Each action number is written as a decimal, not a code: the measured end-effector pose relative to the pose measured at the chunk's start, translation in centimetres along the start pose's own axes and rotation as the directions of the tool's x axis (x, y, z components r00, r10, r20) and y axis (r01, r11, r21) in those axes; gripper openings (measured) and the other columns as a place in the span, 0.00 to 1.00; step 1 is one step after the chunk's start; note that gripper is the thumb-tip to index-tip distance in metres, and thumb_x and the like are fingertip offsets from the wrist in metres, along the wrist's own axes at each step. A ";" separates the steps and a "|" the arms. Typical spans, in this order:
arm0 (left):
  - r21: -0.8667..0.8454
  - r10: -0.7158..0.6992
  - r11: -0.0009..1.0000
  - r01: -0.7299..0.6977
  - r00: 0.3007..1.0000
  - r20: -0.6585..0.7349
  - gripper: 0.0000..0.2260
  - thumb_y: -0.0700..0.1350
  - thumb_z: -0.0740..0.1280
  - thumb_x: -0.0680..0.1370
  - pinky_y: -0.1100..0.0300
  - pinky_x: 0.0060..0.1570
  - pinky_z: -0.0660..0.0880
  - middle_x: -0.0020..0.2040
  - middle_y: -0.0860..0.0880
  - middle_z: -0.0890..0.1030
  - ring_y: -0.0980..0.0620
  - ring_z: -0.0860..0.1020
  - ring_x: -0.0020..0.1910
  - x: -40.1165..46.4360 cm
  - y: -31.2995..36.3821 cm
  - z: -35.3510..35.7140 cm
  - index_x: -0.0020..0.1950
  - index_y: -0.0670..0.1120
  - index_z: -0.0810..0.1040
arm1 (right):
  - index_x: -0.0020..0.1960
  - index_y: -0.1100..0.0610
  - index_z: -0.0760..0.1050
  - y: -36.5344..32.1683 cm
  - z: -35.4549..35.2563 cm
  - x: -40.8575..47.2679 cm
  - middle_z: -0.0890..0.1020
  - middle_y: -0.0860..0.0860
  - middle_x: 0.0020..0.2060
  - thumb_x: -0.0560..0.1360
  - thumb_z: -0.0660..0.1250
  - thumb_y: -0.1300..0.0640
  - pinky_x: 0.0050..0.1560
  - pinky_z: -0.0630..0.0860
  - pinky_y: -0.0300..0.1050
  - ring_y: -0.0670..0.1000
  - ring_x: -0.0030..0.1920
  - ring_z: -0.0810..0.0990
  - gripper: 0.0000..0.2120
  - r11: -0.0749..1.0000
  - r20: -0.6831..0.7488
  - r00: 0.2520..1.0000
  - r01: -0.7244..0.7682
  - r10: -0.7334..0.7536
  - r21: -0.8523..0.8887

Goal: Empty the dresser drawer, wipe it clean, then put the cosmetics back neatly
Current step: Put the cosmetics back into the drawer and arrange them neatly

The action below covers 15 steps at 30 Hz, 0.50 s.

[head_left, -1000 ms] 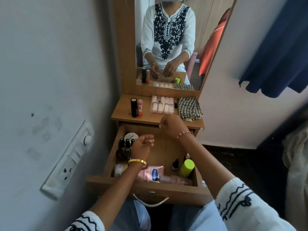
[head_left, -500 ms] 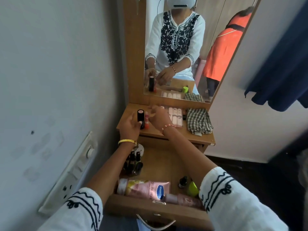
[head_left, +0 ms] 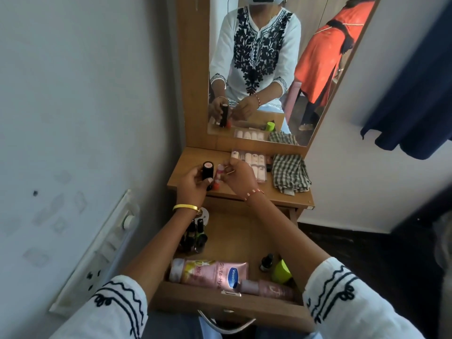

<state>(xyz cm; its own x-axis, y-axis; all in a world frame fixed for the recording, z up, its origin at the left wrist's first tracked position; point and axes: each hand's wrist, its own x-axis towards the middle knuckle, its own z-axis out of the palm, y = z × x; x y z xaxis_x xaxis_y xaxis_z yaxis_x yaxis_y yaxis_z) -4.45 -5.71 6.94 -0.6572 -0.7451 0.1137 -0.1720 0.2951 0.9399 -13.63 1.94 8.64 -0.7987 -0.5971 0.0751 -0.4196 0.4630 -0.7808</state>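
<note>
The left hand (head_left: 193,182) curls round a black tube (head_left: 207,172) standing on the dresser top (head_left: 193,157), at about 11 o'clock from the open drawer (head_left: 234,243). Just beside it at 3 o'clock, the right hand (head_left: 241,176) pinches the cap of a slim pink-and-orange tube (head_left: 218,178), also upright on the top. Further toward 3 o'clock lie a clear nail set box (head_left: 255,165) and a checked cloth (head_left: 289,173). Inside the drawer, dark nail polish bottles (head_left: 195,237) cluster at 9 o'clock; a pink lotion tube (head_left: 210,272) lies along the front at 6 o'clock, with a small dark dropper bottle (head_left: 266,262) and a green-capped bottle (head_left: 281,271) toward 4 o'clock.
</note>
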 end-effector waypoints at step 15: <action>-0.104 -0.120 0.985 0.139 0.978 0.171 0.18 0.33 0.66 0.74 0.67 0.54 0.69 0.60 0.41 0.78 0.48 0.76 0.59 -8.9 -1.6 4.5 0.63 0.39 0.73 | 0.47 0.62 0.75 8.3 -5.5 -7.6 0.80 0.54 0.38 0.71 0.68 0.70 0.31 0.77 0.31 0.47 0.34 0.78 0.07 0.953 -0.043 0.967 -0.241 0.253 0.183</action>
<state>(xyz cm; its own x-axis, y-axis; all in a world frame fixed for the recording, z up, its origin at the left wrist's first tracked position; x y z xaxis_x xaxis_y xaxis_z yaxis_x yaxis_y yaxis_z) -1.66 3.15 3.02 -0.7476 -0.6617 -0.0565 -0.1846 0.1254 0.9748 -13.38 13.90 4.98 -0.8967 -0.4316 -0.0979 -0.1283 0.4651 -0.8759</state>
